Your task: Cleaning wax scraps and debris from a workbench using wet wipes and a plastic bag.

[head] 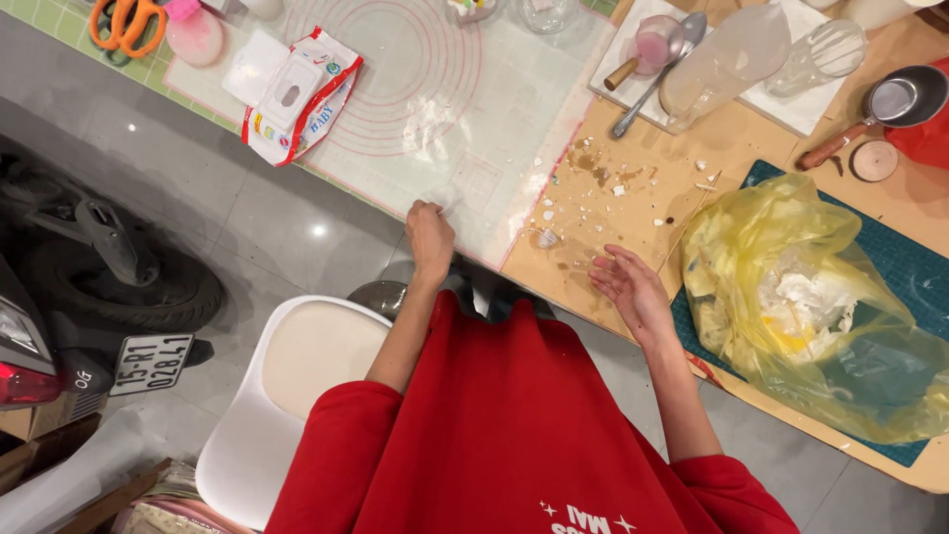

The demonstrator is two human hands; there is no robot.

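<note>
left hand [430,237] fisted, knuckles up | right hand [630,287] open, palm up

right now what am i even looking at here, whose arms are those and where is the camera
The camera sits on a person's head and looks straight down, so the two arms in red sleeves are that person's own. There is no machine here, only bare hands.

The left hand is closed and rests on the edge of a pale baking mat with red circles printed on it. Whether it grips anything I cannot tell. The right hand is open, palm up, over the wooden table, and holds nothing.

White crumbs and brown smears are scattered on the wood. To the right lies a yellow plastic bag with white scraps inside, on a dark green mat. Farther up are a packet of wipes, orange scissors, a spoon and a small metal pan. A white chair stands below on the floor.
</note>
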